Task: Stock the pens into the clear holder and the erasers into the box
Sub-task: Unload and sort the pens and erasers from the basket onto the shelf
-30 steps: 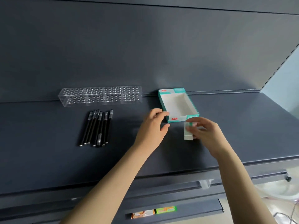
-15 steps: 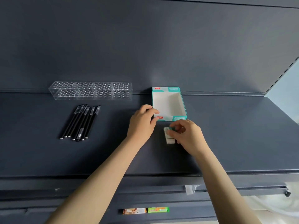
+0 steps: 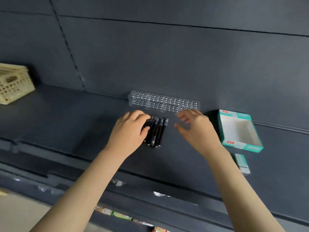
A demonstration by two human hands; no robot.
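Observation:
Several black pens [image 3: 158,131] lie side by side on the dark shelf. My left hand [image 3: 129,131] covers their left side, with fingers and thumb curled round the leftmost pens. Just right of the pens my right hand [image 3: 194,129] hovers with fingers spread and holds nothing. The clear holder [image 3: 163,102], full of holes, stands behind both hands against the back wall. A teal and white box [image 3: 244,147] sits open further right, with nothing visible inside. One eraser [image 3: 242,163] in a teal sleeve lies on the shelf in front of the box.
A cream perforated basket [image 3: 14,84] stands at the far left of the shelf [image 3: 66,118]. The shelf's front edge runs below my forearms. Packaged goods [image 3: 120,215] show on a lower level. The view is motion-blurred.
Both hands left the box and eraser and moved left to the pens. My right hand let go of the eraser, which now lies before the box. The view swung left.

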